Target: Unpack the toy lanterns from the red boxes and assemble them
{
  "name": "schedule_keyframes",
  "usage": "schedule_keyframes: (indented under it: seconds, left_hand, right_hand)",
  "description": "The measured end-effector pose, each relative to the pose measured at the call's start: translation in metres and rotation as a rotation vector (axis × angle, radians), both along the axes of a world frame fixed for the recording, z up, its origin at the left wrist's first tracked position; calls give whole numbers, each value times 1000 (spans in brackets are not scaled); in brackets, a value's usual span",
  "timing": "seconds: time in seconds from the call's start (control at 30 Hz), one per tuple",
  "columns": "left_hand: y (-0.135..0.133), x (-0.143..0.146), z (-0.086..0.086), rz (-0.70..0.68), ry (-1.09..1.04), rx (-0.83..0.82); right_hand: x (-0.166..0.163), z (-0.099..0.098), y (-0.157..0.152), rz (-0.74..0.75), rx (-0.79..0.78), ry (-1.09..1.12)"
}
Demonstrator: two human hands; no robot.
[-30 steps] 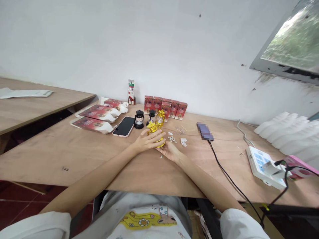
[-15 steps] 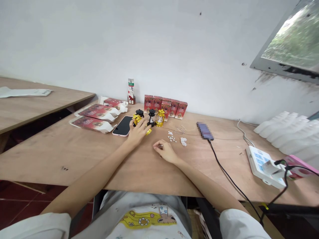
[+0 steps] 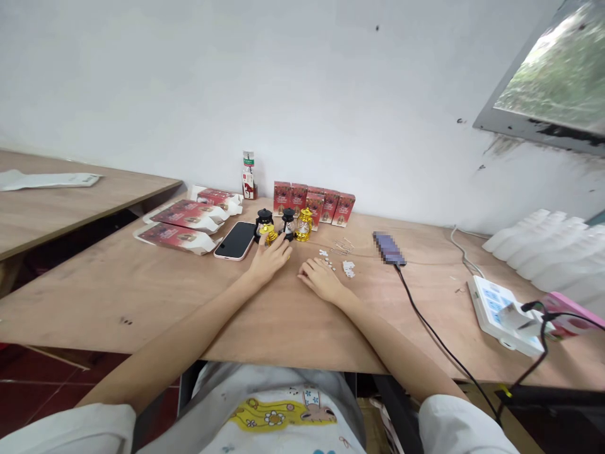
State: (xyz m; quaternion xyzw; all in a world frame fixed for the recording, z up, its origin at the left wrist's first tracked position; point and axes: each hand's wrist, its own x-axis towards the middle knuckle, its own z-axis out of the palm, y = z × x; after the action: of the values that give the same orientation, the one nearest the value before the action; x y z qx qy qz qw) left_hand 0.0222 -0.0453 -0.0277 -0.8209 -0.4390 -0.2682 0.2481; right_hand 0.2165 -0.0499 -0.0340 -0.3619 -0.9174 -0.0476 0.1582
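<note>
My left hand is closed around a small gold lantern. Its gold top shows above my fingers and a bit of gold shows at the fingertips; the middle is hidden. Just behind stand a black lantern, another black lantern and an upright gold lantern. My right hand rests low over the table with fingers curled together, and whatever may be under them is hidden. Small white discs lie by its knuckles, partly covered. White small pieces lie to its right.
Red boxes stand along the wall beside a small bottle-like pack. Flattened red cartons and a phone lie left. Thin metal pieces lie centrally. Another phone has a cable leading to the right; a power strip sits there.
The gold lantern in my left hand has turned, its top now nearer and more upright. My right hand has shifted slightly right and turned palm down, covering some discs.
</note>
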Motion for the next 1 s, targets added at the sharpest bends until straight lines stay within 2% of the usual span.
schedule_keyframes:
  seconds: [0.17,0.3,0.43,0.6,0.7,0.9,1.0]
  left_hand:
    - [-5,3,0,-32,-24,-11]
    - [-7,4,0,-49,4,-9]
    - [-6,3,-1,-128,128,-1]
    - [-4,7,-5,-318,162,-4]
    - [-4,10,-8,-362,52,-19]
    - [-6,11,-8,-323,-346,-20]
    - [-3,9,-10,-309,-464,-106]
  right_hand:
    - [22,-2,25,-172,78,-3]
    - [31,-1,32,-253,130,71]
    - [23,0,24,-200,101,150]
    - [2,-7,7,-50,-56,274]
    - [-4,-8,3,-44,-92,286]
    - [-6,2,-7,-16,-68,174]
    - [-8,2,-11,-14,-138,219]
